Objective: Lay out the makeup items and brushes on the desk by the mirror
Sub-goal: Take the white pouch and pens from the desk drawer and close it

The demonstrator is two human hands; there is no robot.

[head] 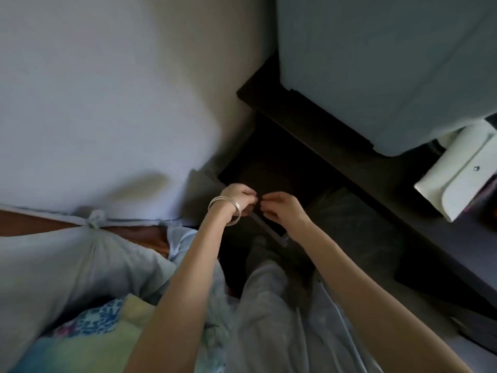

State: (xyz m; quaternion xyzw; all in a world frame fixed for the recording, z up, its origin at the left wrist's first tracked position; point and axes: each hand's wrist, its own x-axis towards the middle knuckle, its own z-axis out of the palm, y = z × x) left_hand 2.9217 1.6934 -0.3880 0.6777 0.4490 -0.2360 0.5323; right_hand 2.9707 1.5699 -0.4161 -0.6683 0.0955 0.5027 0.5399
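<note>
Makeup items and brushes cannot be made out anywhere; the scene is dim and blurred. Both of the person's hands meet low down, in front of a dark opening under a dark wooden desk (309, 125), possibly an open drawer or recess (269, 162); whatever it holds is lost in shadow. The left hand (239, 196), with several thin silver bangles (226, 211) on its wrist, has its fingers curled inward, fingertips pinched together. The right hand (282, 211) mirrors it, fingers curled toward the left hand, the two nearly touching. Whether they grip something small and dark between them cannot be told. A pale bar, perhaps a handle (269, 228), runs diagonally just beneath the hands. A white panel (390, 63) stands on the desk's far edge, with a white hinged object (457, 168) at its right end. On the left, a knotted grey cloth bundle (80, 254) and a colourful patterned fabric (88, 324) lie against a pale wall (107, 103).
</note>
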